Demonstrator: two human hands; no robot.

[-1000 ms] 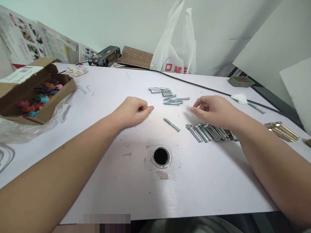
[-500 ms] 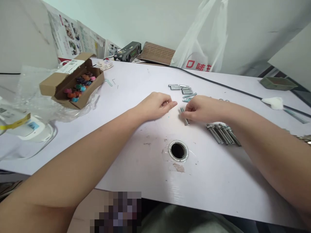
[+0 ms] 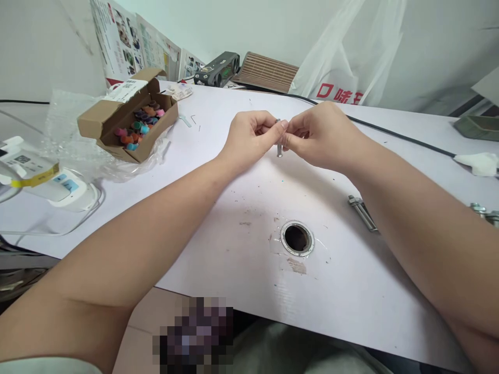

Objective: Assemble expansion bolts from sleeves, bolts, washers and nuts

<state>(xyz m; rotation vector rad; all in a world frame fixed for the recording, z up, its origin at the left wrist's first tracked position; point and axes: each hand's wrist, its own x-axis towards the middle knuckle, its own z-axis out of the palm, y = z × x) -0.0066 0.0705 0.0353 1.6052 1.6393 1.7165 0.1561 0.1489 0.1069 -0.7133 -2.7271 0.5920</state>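
My left hand [image 3: 251, 134] and my right hand [image 3: 322, 136] meet above the table. Both are closed in a pinch around one slim metal expansion bolt [image 3: 279, 150], held roughly upright. Its flared lower end shows under the fingertips and a bit of its top pokes out above; the middle is covered by my fingers. Beside my right forearm lie expansion bolts with nuts and washers [image 3: 362, 213], partly hidden by the arm. More bolt ends with nuts [image 3: 478, 210] show past the forearm at the right edge.
A round cable hole [image 3: 297, 239] opens in the white table [image 3: 218, 259] nearer me. To the left stand a cardboard box [image 3: 109, 140] of colourful caps and a white power adapter [image 3: 74, 192]. Behind are a white plastic bag [image 3: 346, 62], a black cable [image 3: 405, 136] and a green tray [image 3: 477, 127].
My right hand has lifted the bolt from the table and brought it up to my left hand, which now pinches it too. The view has shifted slightly, and my hands cover the loose metal pieces.
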